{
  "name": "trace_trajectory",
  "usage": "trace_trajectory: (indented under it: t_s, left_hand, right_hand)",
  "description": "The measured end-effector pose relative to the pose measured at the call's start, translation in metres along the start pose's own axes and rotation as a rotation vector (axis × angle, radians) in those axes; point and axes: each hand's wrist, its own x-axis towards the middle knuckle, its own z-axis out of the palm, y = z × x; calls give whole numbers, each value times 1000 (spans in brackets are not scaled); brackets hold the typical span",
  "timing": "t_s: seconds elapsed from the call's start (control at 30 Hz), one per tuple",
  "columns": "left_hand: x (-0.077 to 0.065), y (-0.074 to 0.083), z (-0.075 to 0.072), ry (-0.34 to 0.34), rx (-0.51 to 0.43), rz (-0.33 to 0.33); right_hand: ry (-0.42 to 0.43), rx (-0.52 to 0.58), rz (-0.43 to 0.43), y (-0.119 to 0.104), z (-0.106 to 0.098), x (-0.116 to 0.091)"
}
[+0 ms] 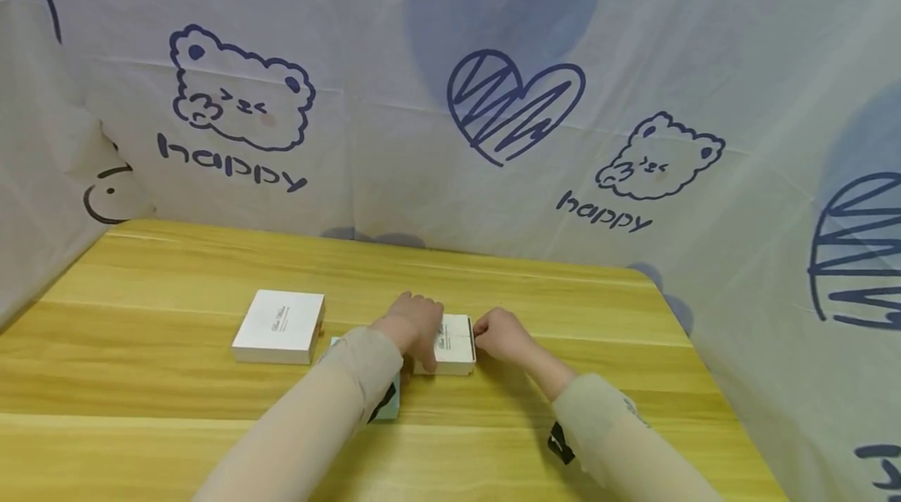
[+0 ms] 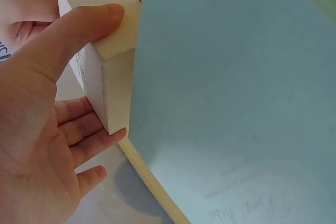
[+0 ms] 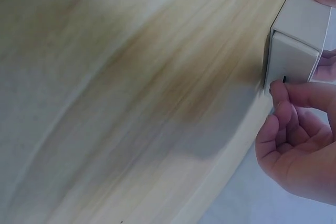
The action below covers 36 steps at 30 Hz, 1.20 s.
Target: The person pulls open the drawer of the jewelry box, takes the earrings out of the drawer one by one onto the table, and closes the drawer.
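Observation:
A small white drawer-style box [image 1: 459,344] with printed lettering on top sits on the table right of centre. My left hand [image 1: 415,322] grips it across its left part. In the left wrist view the thumb presses one side of the box [image 2: 118,69] and the fingertips reach the opposite side. My right hand [image 1: 503,336] is at the box's right end. Its thumb and index finger pinch at a small dark pull tab [image 3: 284,79] on the end face of the inner drawer [image 3: 290,59], which looks nearly flush with the sleeve.
A light blue box [image 1: 390,403] lies beside the small box, partly under my left forearm. Further left is a larger white box [image 1: 277,326] with lettering. The wooden table [image 1: 176,396] ends at a printed cloth [image 1: 394,173] behind and at the sides.

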Motion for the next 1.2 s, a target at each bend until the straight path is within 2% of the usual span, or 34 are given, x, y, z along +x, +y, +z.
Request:
trace_trajectory:
  t_s: [0.4, 0.97, 1.2]
  left_hand:
    - [-1, -1, 0, 1, -15, -3]
    - [-4, -3, -1, -11, -25, 9]
    - [-4, -4, 0, -16, -38, 13]
  right_hand:
    - [19, -5, -5, 4, -2, -2]
    - [101, -41, -40, 19, -5, -4]
    - [114, -39, 2, 25, -7, -6]
